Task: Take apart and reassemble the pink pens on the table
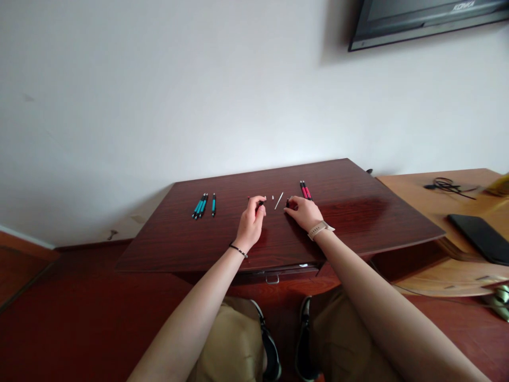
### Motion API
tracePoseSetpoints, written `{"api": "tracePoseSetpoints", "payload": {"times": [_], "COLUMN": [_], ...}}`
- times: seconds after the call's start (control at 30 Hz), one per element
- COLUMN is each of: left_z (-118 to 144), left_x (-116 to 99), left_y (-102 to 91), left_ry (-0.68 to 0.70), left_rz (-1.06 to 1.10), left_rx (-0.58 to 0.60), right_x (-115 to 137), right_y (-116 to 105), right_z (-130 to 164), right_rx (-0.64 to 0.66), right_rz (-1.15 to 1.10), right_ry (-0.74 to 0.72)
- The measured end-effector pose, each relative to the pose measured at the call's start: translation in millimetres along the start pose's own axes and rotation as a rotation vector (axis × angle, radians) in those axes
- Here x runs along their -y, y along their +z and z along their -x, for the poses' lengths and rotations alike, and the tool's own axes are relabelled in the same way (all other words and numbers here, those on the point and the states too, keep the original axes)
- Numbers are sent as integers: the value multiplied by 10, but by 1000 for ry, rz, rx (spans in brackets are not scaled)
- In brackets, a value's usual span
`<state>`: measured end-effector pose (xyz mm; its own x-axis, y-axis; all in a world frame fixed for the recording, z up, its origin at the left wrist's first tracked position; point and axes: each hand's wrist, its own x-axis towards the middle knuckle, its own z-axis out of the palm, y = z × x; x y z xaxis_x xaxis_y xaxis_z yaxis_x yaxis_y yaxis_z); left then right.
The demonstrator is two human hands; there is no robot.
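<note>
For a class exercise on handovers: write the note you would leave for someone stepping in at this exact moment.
Left hand: fingers closed on a small dark pen part, just above the dark wooden table.
Right hand: resting on the table, fingertips on another dark part.
Between the hands: a thin refill and a tiny white piece, loose.
Whole pens: three teal pens far left, two red pens beyond the right hand.
Done or left: one pen lies in pieces; the rest look untouched.

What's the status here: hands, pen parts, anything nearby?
Left hand pinching a dark pen part. Right hand pinching another small dark piece. Thin refill lies between them. Teal pens left, red pens right, untouched.
</note>
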<state>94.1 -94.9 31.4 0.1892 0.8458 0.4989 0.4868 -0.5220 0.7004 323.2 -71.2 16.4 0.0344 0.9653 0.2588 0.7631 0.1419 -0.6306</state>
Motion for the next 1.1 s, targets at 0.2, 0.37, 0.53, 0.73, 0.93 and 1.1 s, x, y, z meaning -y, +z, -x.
{"api": "tracePoseSetpoints", "payload": {"times": [0.2,0.37,0.53,0.73,0.93,1.1], "left_z": [-15,-42,-136,-298,-478,-662], "left_x": [-64,-85,-34,-2,-71,-110], "left_y": [-24,-34,-44,-17,137,281], "left_ry": [-28,-101,-164,-258,-199,-155], "left_rz": [-68,-170,-284,-432,-475,-540], "left_rx": [-52,-60,-68,-37,-9,35], "right_x": [-12,-30,-52,-93,-109,-106], "right_y": [-4,-23,-75,-65,-32,-42], "right_z": [21,63,128,150,146,157], "right_rx": [-4,21,41,36,20,12], "right_rz": [-22,-80,-95,-123,-139,-130], "right_ry": [7,7,10,9,-3,-12]}}
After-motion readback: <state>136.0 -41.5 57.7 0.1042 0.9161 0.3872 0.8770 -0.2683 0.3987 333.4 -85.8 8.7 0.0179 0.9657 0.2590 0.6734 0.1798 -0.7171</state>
